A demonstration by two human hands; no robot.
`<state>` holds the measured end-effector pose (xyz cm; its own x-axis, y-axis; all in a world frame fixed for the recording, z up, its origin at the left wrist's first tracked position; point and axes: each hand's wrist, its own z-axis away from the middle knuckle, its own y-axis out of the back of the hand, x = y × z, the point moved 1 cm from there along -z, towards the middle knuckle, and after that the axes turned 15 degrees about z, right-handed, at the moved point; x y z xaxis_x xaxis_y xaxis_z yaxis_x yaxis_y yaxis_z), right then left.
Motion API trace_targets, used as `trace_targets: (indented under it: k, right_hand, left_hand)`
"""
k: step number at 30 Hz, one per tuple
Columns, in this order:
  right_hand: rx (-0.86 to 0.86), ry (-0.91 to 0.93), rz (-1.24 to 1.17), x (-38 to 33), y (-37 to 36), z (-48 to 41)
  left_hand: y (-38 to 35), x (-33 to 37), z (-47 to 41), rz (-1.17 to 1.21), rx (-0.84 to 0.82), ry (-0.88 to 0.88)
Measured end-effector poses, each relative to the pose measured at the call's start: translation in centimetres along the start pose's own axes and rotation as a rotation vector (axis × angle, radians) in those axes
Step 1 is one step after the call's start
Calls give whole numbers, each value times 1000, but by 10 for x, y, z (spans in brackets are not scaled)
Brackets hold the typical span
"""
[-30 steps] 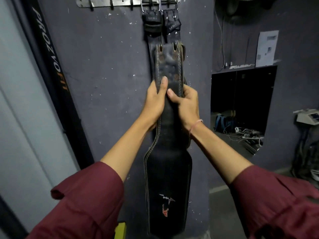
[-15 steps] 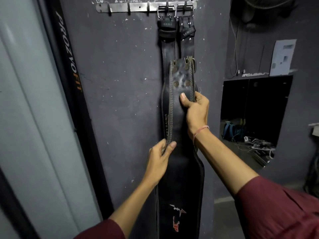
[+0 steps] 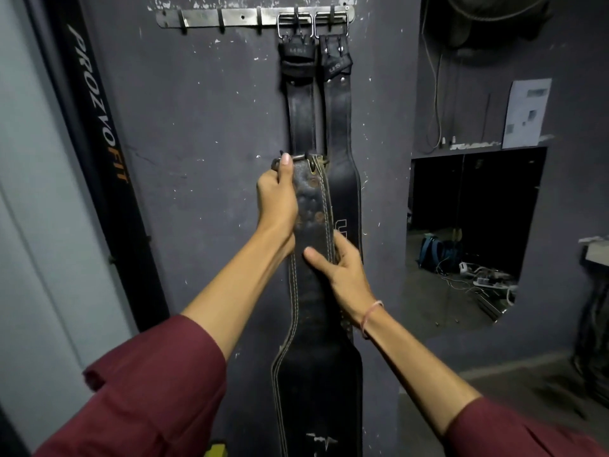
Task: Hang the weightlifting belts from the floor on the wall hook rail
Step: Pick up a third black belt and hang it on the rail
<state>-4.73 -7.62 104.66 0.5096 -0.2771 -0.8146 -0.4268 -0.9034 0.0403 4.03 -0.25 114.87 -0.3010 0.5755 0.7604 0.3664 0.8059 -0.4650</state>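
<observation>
A metal hook rail (image 3: 230, 18) is fixed high on the dark grey wall (image 3: 197, 127). Two black belts hang straight down from its right-hand hooks by their metal buckles — the left belt (image 3: 301, 110) and the right belt (image 3: 336, 110) side by side, flat against the wall.

From my remote station's feed: the wearer's loose maroon cloth left sleeve (image 3: 148, 384) and matching right sleeve (image 3: 514, 430) bunch in soft folds near the elbows, with both forearms bare below them. A thin pink bracelet (image 3: 370, 319) circles the right wrist (it looks like plain thread from here). The left hand (image 3: 276, 199) and right hand (image 3: 339, 268) are bare.
</observation>
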Motion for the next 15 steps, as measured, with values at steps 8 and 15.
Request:
trace_targets:
  k: [8,15]
  right_hand:
    - [-153,-217,149,80,16,42]
    - [77,103,316,-6,16,-62]
  left_hand:
    - [6,-33,6,14,85,-21]
    - [-19,-31,-1,80,77,-116]
